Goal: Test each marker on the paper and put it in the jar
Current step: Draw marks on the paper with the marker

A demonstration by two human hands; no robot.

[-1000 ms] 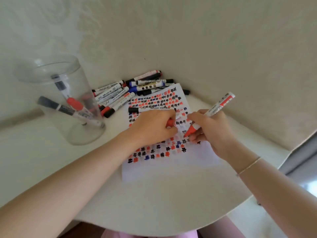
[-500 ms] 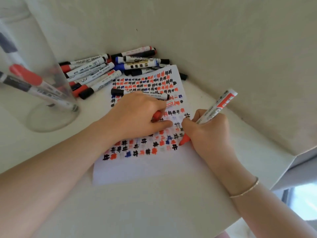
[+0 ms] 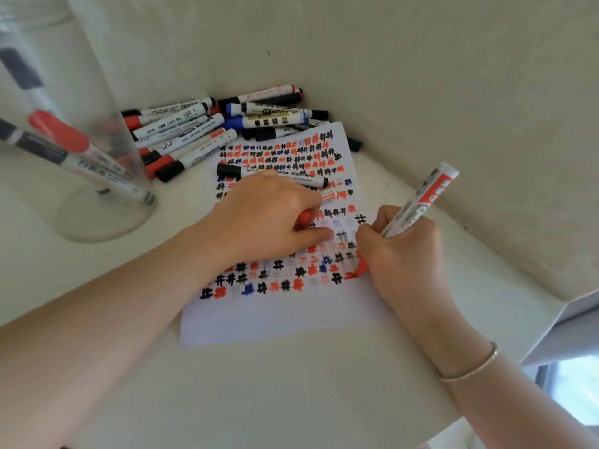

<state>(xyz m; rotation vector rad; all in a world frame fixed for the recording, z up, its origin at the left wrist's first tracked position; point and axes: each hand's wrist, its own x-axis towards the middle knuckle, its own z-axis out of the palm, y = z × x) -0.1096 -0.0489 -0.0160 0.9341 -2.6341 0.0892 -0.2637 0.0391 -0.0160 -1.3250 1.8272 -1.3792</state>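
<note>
Two hands over the paper (image 3: 275, 319) now. Our right hand (image 3: 405, 257) curls its fingers round the red marker (image 3: 421, 199), barrel slanting up to the right, red tip touching the sheet at the right end of the lower rows of marks. Our left hand (image 3: 269, 218) presses down on the paper just beside it, fingers curled on a red cap (image 3: 304, 218). We see the jar (image 3: 107, 222) well off to the left, markers leaning inside it, and the marker pile (image 3: 207, 131) beyond the paper's far edge.
</note>
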